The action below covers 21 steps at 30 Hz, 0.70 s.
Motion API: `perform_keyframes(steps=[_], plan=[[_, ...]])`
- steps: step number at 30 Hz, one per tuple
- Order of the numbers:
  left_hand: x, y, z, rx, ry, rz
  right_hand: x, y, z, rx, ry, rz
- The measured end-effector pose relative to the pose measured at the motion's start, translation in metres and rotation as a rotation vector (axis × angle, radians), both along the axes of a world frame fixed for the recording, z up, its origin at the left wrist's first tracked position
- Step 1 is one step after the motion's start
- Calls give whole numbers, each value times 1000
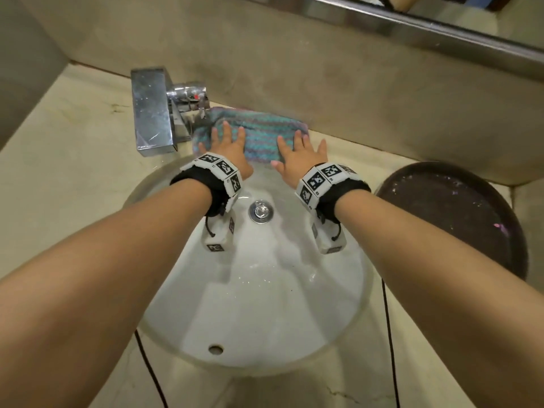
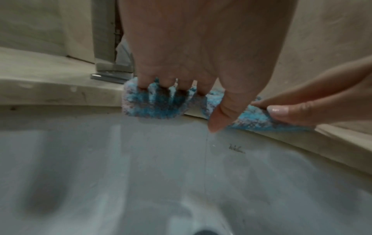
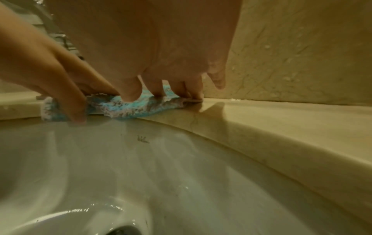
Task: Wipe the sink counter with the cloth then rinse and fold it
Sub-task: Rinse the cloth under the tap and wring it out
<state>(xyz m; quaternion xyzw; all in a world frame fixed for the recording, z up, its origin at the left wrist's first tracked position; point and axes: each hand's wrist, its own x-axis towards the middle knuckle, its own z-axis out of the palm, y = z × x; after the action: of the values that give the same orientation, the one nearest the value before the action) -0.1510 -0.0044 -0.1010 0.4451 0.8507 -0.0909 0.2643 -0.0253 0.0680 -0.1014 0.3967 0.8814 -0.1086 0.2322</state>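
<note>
Here we press both hands flat on the cloth (image 1: 256, 134), fingers spread and gripping nothing: left hand (image 1: 228, 148) and right hand (image 1: 300, 156). The cloth (folded, teal-striped) lies upper centre on the counter (image 1: 73, 148), beside the tap (image 1: 153, 113), behind the sink (image 1: 256, 290).

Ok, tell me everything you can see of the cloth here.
The cloth looks knitted or terry, striped in teal, blue and greyish purple. It lies folded into a flat oblong on the beige counter behind the basin, against the back wall, just right of the chrome tap. Its front edge slightly overhangs the basin. The left hand and right hand press it with spread, straight fingers.
</note>
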Motion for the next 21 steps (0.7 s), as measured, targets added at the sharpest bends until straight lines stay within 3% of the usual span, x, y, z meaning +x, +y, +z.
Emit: perform_keyframes(steps=[6,11,16,21], plan=[[43,28,6,-7,-55,-160,51,20,10,11,-91,-125],[85,46,7,10,-81,-376,98,34,15,129,-280,-178],[96,48,7,11,-89,-431,101,32,18,121,-402,-210],[84,33,5,23,-116,-452,96,26,20,155,-238,-197]])
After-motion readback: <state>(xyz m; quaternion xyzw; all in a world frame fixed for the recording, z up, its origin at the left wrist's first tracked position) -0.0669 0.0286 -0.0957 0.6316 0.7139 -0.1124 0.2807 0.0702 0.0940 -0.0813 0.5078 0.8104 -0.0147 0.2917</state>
